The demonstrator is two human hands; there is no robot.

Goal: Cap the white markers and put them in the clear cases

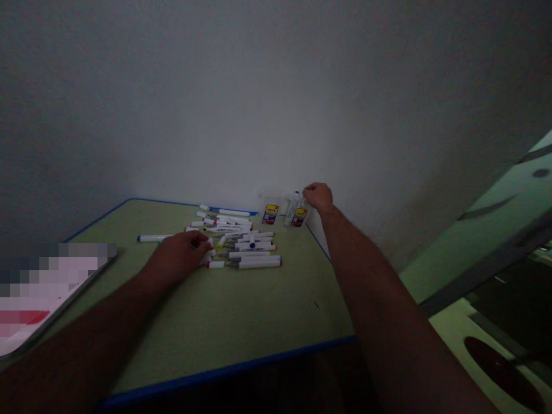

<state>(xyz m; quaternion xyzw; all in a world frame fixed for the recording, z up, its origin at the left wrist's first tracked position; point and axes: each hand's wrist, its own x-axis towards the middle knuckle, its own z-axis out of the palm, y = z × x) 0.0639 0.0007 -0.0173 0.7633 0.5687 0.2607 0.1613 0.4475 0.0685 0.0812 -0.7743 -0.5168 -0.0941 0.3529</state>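
White markers (259,264) lie in a rough row on the table, several of them uncapped with their grey necks showing. Loose caps sit at their left ends, among them a red-marked cap (215,265). My left hand (183,253) is at the left of this row, its fingers curled in beside white caps; what is between the fingertips is unclear. Against the wall stands a clear plastic case (298,217) with a yellow, red and blue label and a blue-ended marker inside. My right hand (319,196) pinches at its upper right edge. A similar clear case (270,213) stands left of it.
The pale green table (241,310) has a blue edge and meets a plain wall (267,103). One blue-ended marker (150,238) lies apart on the left. A tray-like object (64,299), partly blurred out, is at the left edge. Pale furniture (457,270) stands on the right.
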